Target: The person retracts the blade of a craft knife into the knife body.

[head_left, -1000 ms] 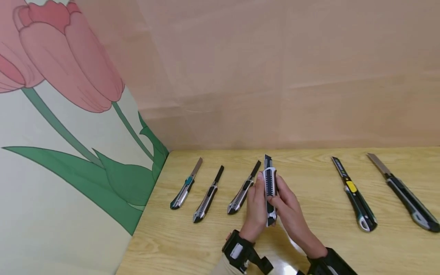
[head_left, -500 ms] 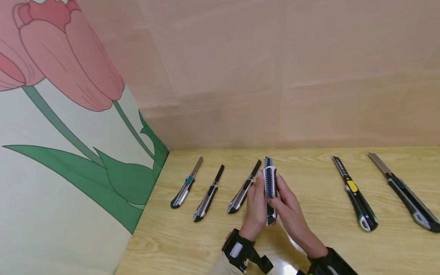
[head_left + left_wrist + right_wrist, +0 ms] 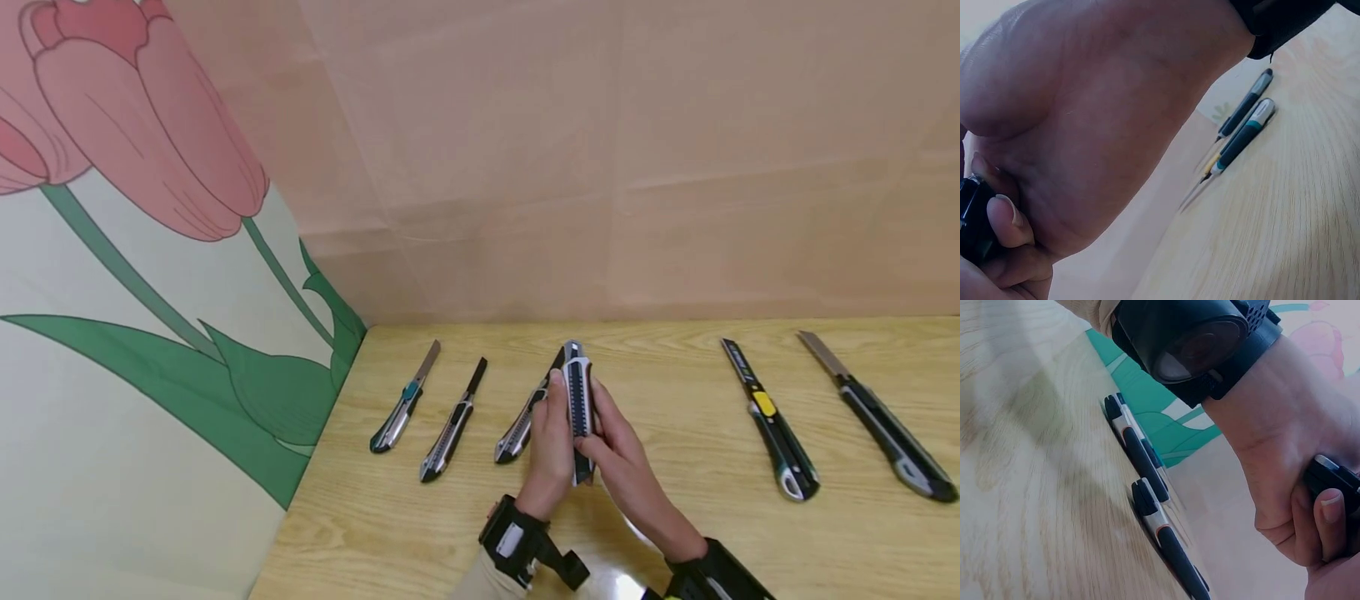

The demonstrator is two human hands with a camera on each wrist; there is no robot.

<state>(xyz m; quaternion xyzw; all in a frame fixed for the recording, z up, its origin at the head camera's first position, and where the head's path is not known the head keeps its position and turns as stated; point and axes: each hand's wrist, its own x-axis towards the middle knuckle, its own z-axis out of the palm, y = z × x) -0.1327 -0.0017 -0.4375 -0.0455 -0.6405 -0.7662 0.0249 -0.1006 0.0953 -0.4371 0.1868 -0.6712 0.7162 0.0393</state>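
Note:
In the head view a silver-and-black snap-off utility knife point(image 3: 579, 396) is held upright between both hands, blade end away from the person. My left hand point(image 3: 549, 454) grips its left side. My right hand point(image 3: 626, 458) holds the other side, its thumb on the lower front of the handle. The wrist views show only the black butt end of the knife point(image 3: 1329, 476), with fingers point(image 3: 1010, 222) curled about it. Just left of the hands, partly covered by them, a silver-and-black utility knife point(image 3: 513, 435) lies on the table.
Two more utility knives lie left on the wooden table point(image 3: 360, 533): one with a teal slider point(image 3: 396, 421), one silver and black point(image 3: 448, 440). On the right lie a knife with a yellow slider point(image 3: 776, 442) and a large black knife point(image 3: 888, 429). A pinkish-brown sheet point(image 3: 525, 167) stands behind.
Both hands and the held knife have shifted slightly left, now covering more of the nearest knife on the table. The held knife's blade end looks lighter than before. The lying knives stay put.

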